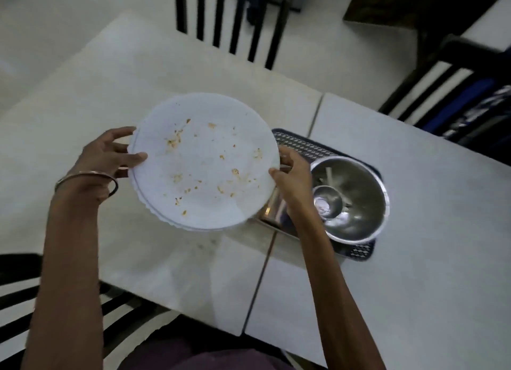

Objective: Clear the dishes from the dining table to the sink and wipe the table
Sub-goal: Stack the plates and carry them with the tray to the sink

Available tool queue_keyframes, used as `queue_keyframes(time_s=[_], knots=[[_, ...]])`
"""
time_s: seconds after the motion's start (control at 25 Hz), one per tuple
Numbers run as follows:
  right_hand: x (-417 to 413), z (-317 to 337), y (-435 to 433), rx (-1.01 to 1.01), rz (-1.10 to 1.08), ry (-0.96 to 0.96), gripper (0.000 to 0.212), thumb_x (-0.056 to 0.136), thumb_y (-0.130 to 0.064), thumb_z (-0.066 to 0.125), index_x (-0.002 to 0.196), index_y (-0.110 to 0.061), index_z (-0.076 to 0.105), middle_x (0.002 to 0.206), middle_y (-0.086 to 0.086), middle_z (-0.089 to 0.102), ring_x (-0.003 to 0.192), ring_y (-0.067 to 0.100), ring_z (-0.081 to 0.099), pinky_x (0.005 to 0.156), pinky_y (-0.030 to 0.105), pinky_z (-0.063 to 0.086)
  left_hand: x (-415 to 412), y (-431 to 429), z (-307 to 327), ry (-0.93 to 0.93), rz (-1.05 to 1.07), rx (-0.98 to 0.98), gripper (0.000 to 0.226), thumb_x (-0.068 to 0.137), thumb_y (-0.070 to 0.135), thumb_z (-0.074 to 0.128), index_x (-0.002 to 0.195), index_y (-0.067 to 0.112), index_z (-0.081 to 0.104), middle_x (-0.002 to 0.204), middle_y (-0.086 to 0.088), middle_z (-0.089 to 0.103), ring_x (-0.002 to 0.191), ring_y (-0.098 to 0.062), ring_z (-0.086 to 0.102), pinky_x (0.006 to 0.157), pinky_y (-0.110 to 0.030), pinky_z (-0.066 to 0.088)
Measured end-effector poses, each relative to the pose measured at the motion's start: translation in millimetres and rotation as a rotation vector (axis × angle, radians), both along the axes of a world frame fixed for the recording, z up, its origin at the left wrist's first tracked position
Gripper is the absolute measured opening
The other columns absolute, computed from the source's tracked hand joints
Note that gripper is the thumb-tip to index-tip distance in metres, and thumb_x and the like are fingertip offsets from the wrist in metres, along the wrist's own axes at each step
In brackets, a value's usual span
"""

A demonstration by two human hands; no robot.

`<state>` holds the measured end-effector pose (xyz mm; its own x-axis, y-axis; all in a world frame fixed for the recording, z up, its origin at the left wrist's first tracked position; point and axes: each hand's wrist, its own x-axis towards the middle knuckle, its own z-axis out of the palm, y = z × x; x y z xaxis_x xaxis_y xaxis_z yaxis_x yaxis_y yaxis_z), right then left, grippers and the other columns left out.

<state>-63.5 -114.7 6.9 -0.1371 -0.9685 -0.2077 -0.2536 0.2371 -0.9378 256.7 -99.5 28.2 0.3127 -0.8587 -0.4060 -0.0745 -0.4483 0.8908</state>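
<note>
A stack of white plates [203,159], the top one smeared with food crumbs, is held above the pale dining table [91,101]. My left hand [110,159] grips its left rim, thumb on top. My right hand [293,176] grips its right rim. To the right, a large steel bowl [359,201] holds a small steel bowl [327,201]. Both stand on a dark blue woven mat [307,145]. A steel tray or cup [272,212] shows partly under the plates and my right wrist.
Dark slatted chairs stand at the far side [229,24], at the right [448,93] and at the near left [16,286]. A seam [260,275] runs across the tabletop. Faint crumbs lie on the table below the plates.
</note>
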Motion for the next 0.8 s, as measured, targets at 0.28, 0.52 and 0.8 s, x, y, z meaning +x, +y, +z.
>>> queue_keyframes(time_s=[0.28,0.52,0.8], knots=[[-179.2,31.2,49.9,-0.002,-0.272,0.019,0.049,0.075,0.009,0.058,0.111,-0.021,0.072,0.096,-0.015,0.073,0.093,0.006,0.069,0.074,0.026,0.058,-186.5,-27.5,-0.4,0.097,-0.208,-0.028,0.057,0.079,-0.012,0.066,0.128,0.017,0.057,0.053,0.018,0.068,0.05,0.0,0.061,0.053,-0.02,0.053],[-240.9,0.7,64.5,0.134,-0.42,-0.039,0.047,0.076,0.012,0.05,0.095,-0.026,0.07,0.101,0.003,0.072,0.103,0.029,0.067,0.082,0.048,0.059,-273.1,-37.0,-25.3,0.099,-0.294,-0.013,0.057,0.076,-0.018,0.065,0.129,0.0,0.057,0.121,-0.022,0.063,0.088,-0.022,0.061,0.063,-0.022,0.053],[-260.1,-24.0,51.6,0.178,-0.396,-0.025,0.046,0.079,0.008,0.049,0.114,-0.016,0.067,0.107,0.005,0.069,0.105,0.03,0.065,0.08,0.046,0.061,-290.0,-57.0,-53.3,-0.05,-0.369,0.048,0.055,0.078,-0.008,0.069,0.129,0.008,0.058,0.127,-0.022,0.061,0.111,-0.037,0.062,0.086,-0.039,0.052]])
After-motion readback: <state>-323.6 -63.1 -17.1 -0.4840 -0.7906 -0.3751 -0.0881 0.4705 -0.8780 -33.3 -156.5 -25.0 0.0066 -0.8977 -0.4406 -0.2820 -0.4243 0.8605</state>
